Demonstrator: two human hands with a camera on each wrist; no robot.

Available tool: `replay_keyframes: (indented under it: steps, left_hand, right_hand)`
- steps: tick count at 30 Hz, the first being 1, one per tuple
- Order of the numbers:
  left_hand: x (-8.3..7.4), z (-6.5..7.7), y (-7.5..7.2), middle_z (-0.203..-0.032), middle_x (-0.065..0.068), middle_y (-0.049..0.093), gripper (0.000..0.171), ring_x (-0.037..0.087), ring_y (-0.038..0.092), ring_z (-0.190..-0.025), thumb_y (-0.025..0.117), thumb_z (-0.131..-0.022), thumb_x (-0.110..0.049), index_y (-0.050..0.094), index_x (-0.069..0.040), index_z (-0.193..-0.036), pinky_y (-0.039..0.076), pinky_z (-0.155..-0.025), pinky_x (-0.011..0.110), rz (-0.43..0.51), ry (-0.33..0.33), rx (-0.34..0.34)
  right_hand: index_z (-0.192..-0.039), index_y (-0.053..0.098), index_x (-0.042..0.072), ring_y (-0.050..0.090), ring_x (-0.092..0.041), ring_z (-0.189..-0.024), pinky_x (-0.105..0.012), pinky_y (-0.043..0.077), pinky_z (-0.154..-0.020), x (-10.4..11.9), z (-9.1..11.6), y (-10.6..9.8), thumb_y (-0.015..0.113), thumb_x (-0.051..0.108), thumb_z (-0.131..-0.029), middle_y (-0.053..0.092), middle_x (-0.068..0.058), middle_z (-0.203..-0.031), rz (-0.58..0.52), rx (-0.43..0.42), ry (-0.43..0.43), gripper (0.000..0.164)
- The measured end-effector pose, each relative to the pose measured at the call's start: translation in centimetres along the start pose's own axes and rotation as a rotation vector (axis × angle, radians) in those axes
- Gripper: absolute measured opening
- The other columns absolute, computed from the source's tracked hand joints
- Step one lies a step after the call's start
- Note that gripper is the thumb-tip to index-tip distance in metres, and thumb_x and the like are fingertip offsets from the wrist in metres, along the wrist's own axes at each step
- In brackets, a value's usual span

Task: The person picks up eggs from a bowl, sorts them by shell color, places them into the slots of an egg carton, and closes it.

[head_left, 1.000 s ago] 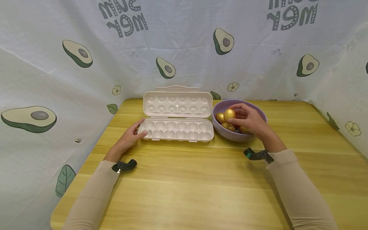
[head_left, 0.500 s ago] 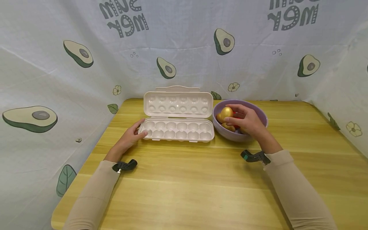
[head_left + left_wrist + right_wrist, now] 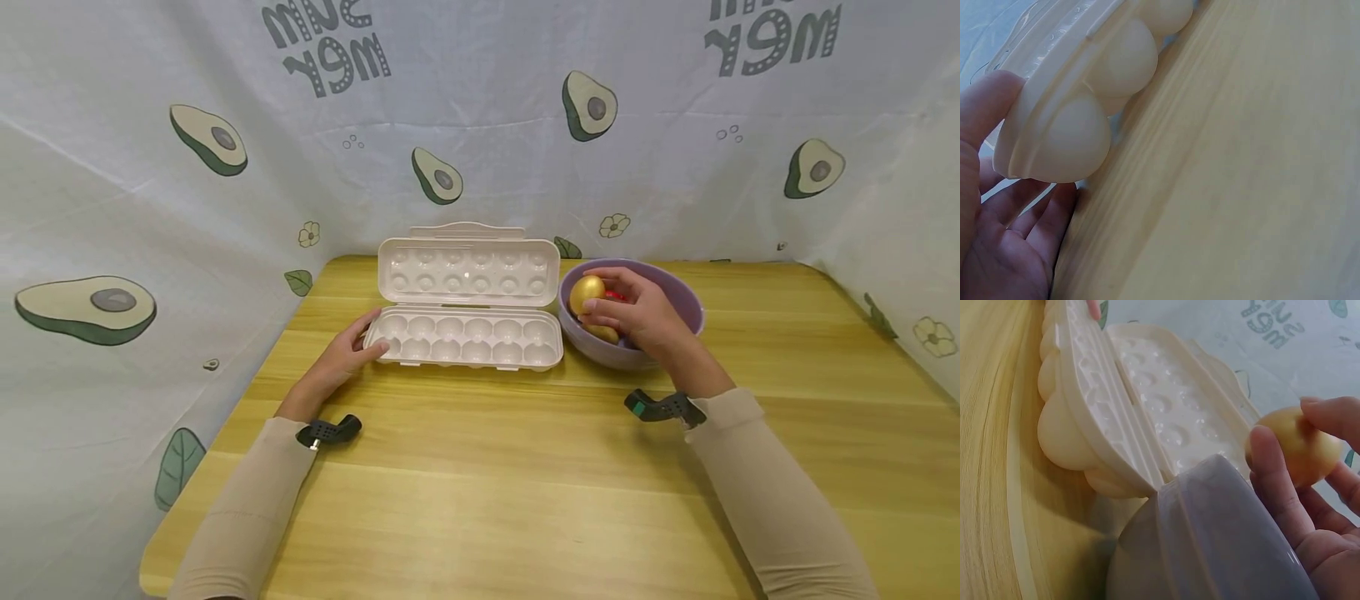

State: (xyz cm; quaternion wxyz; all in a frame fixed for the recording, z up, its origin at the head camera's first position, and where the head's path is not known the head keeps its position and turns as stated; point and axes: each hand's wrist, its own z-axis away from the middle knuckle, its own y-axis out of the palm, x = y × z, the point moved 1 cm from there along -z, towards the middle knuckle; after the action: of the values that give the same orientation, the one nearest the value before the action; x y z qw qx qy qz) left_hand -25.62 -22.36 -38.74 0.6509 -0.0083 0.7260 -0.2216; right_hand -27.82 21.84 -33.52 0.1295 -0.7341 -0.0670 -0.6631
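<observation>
A cream plastic egg box (image 3: 463,333) lies on the table with its lid (image 3: 469,271) tipped back and its cups bare. At its left end my left hand (image 3: 341,360) holds it, the thumb (image 3: 991,103) on the rim and the fingers below and behind the end. My right hand (image 3: 637,312) pinches a golden egg (image 3: 587,293) between thumb and fingers, over the left part of a purple bowl (image 3: 678,304). Inside the bowl lie another golden egg (image 3: 602,332) and something red (image 3: 615,296); the right hand hides the rest of the contents.
The bowl stands just right of the egg box, their edges close together. Under both is a wooden table (image 3: 480,483). A white cloth (image 3: 495,175) printed with avocados hangs behind and along the sides. Each wrist wears a black camera mount (image 3: 663,407).
My right hand has shifted slightly left with the golden egg, toward the bowl's left rim, and something red now shows in the bowl. The left hand stays on the egg box.
</observation>
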Motion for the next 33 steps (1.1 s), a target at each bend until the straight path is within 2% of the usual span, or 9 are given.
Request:
replay_keyframes:
  steps: [3,9,17,21,24,29,33]
  left_hand:
    - [-0.1,0.0,0.0,-0.148,0.012,0.015,0.066,0.025,0.017,-0.134,0.055,-0.090,-0.017,0.017,-0.008,-0.144,0.015,-0.108,0.042,-0.013,0.002,-0.003]
    - [-0.2,0.1,0.1,-0.148,0.013,0.015,0.066,0.026,0.017,-0.133,0.054,-0.091,-0.016,0.017,-0.007,-0.144,0.015,-0.108,0.042,-0.011,0.010,-0.004]
    - [-0.4,0.2,0.2,-0.148,0.013,0.015,0.066,0.026,0.016,-0.134,0.055,-0.090,-0.017,0.018,-0.008,-0.144,0.014,-0.108,0.042,-0.021,-0.001,-0.010]
    - [-0.3,0.0,0.2,-0.148,0.013,0.015,0.066,0.027,0.018,-0.133,0.055,-0.090,-0.015,0.017,-0.007,-0.144,0.016,-0.107,0.043,-0.006,0.008,-0.005]
    - [-0.2,-0.2,0.3,-0.148,0.014,0.014,0.067,0.028,0.022,-0.132,0.054,-0.091,-0.015,0.016,-0.006,-0.144,0.019,-0.106,0.043,0.010,0.020,0.008]
    - [0.0,-0.2,0.4,-0.148,0.014,0.014,0.067,0.028,0.022,-0.132,0.055,-0.090,-0.016,0.016,-0.006,-0.144,0.020,-0.106,0.042,0.006,0.027,0.010]
    - [0.0,0.0,0.2,-0.148,0.014,0.014,0.067,0.028,0.019,-0.133,0.055,-0.090,-0.016,0.017,-0.005,-0.144,0.018,-0.107,0.043,-0.002,0.031,0.002]
  right_hand:
    - [-0.129,0.042,0.008,0.062,-0.034,-0.090,-0.041,0.045,-0.079,0.1,-0.1,0.1,0.069,0.014,-0.079,0.045,-0.019,-0.115,-0.088,0.004,-0.003,0.057]
    - [-0.125,0.042,0.004,0.060,-0.039,-0.090,-0.048,0.042,-0.082,0.3,-0.2,0.5,0.067,0.015,-0.081,0.049,-0.018,-0.112,-0.064,0.018,-0.019,0.052]
    - [-0.120,0.047,0.004,0.063,-0.032,-0.088,-0.043,0.047,-0.080,0.3,-0.4,1.2,0.068,0.020,-0.081,0.054,-0.015,-0.109,0.062,0.002,-0.044,0.048]
    - [-0.120,0.048,0.007,0.062,-0.033,-0.087,-0.045,0.047,-0.081,0.5,-0.5,1.7,0.069,0.023,-0.079,0.054,-0.016,-0.109,0.114,-0.005,-0.084,0.049]
    - [-0.118,0.051,0.009,0.059,-0.031,-0.089,-0.045,0.048,-0.081,0.4,-0.5,1.8,0.070,0.028,-0.079,0.055,-0.013,-0.107,0.197,-0.026,-0.095,0.047]
    - [-0.117,0.054,0.016,0.055,-0.023,-0.094,-0.033,0.050,-0.079,0.1,-0.8,1.9,0.068,0.037,-0.078,0.056,-0.004,-0.108,0.372,-0.061,-0.093,0.046]
    - [-0.116,0.055,0.015,0.053,-0.022,-0.098,-0.024,0.048,-0.079,0.0,-1.4,2.4,0.068,0.037,-0.079,0.057,-0.002,-0.108,0.452,-0.039,-0.137,0.046]
